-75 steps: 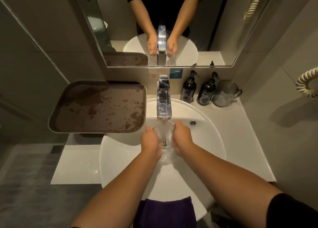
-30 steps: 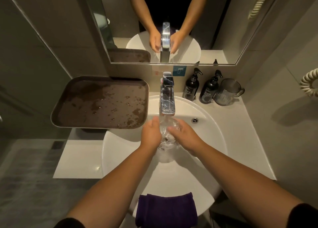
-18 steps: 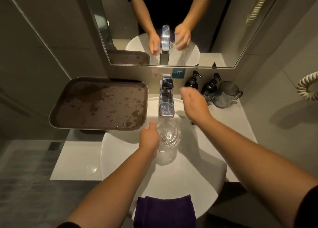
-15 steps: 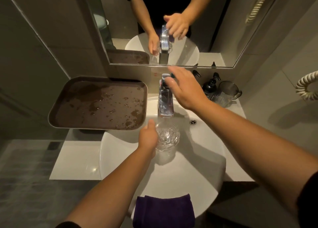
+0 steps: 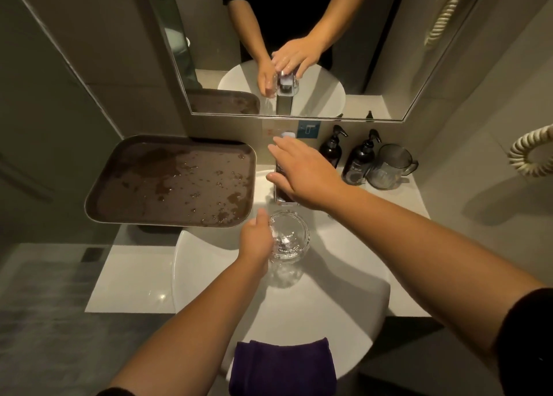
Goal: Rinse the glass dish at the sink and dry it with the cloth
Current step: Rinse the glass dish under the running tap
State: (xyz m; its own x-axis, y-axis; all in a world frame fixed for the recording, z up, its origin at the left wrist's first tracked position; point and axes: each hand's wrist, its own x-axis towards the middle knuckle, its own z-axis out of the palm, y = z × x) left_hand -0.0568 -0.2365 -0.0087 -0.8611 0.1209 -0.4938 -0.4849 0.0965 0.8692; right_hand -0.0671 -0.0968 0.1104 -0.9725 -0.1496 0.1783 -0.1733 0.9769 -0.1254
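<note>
My left hand grips the round clear glass dish by its left rim, holding it over the white sink basin just below the tap spout. My right hand lies flat on top of the chrome tap, fingers straight and pointing left, covering the lever. No stream of water shows under the spout. A folded purple cloth hangs over the basin's near rim.
A wet brown tray sits on the left, overhanging the counter. Two dark pump bottles and a clear jug stand at the back right. A mirror faces me; a coiled cord hangs at right.
My right hand left the dish, rose and moved onto the tap lever. The running water seen earlier no longer shows. My left hand keeps holding the dish in place.
</note>
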